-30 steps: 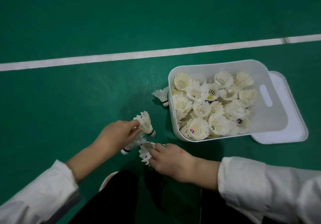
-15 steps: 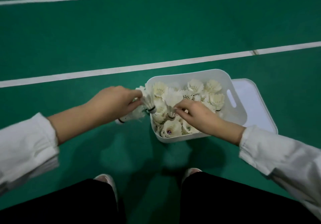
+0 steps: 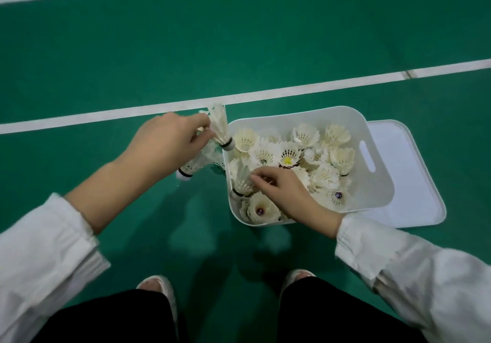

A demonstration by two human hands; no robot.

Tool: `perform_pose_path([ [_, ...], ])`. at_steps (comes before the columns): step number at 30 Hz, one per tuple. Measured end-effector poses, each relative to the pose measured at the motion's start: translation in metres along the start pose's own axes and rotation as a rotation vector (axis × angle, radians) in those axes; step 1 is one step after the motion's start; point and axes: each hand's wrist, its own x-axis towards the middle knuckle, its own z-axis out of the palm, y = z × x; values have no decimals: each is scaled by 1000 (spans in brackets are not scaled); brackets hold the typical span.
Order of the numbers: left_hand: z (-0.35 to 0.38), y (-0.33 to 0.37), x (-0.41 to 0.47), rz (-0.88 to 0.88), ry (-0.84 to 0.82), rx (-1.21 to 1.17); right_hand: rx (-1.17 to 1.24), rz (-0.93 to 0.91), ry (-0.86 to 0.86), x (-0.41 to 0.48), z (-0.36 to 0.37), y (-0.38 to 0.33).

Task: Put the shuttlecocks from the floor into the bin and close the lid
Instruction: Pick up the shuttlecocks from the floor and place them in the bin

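A white plastic bin [image 3: 377,183] stands on the green floor, filled with several white shuttlecocks. My left hand [image 3: 164,143] hovers at the bin's left rim and grips two shuttlecocks: one [image 3: 220,127] points cork-down over the rim, the other [image 3: 195,165] hangs outside the bin below my palm. My right hand [image 3: 287,191] is inside the bin at its near left part, fingertips pinched on a shuttlecock [image 3: 241,177] that rests among the others. The white lid [image 3: 414,183] lies flat on the floor under and to the right of the bin.
Two white court lines [image 3: 292,92] cross the green floor beyond the bin. My white shoes [image 3: 159,287] and dark trousers fill the bottom edge, close in front of the bin.
Both hands rose from the floor with shuttlecocks and came to the bin. My right hand now rests lower inside it; my left hand has tilted one shuttlecock over the rim.
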Motion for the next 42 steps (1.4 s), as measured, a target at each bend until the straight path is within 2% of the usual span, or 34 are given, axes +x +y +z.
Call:
perform_pose_path([
  [2, 4, 1, 0, 15, 5, -21, -169, -53, -92, 2, 7, 12],
  [6, 20, 6, -4, 50, -29, -40, -698, -212, -327, 6, 25, 34],
  [12, 35, 6, -11, 95, -88, -81, -835, -165, -450, 12, 26, 32],
  [14, 36, 6, -12, 102, -102, -84, -768, -187, -403, 8, 19, 25],
  [17, 36, 7, -13, 118, -93, -96, -438, -145, -119, -4, -4, 11],
  [20, 37, 15, -13, 136, -115, -131, -301, -205, 114, -8, -30, 1],
  [23, 38, 31, -10, 173, -133, -170, -337, -356, 101, -7, -40, -4],
  [26, 41, 47, -7, 212, -134, -183, -326, -267, 69, -6, -45, -6],
  [31, 51, 67, 1, 204, -165, -233, -409, -351, 108, -9, -69, 3],
  [35, 54, 84, 17, 172, -160, -341, -352, -233, 66, -6, -81, 1],
  [39, 61, 93, 25, 61, -190, -494, -373, -179, 214, -4, -91, 20],
  [42, 71, 91, 20, 22, -231, -548, -354, -61, 253, -10, -94, 40],
])
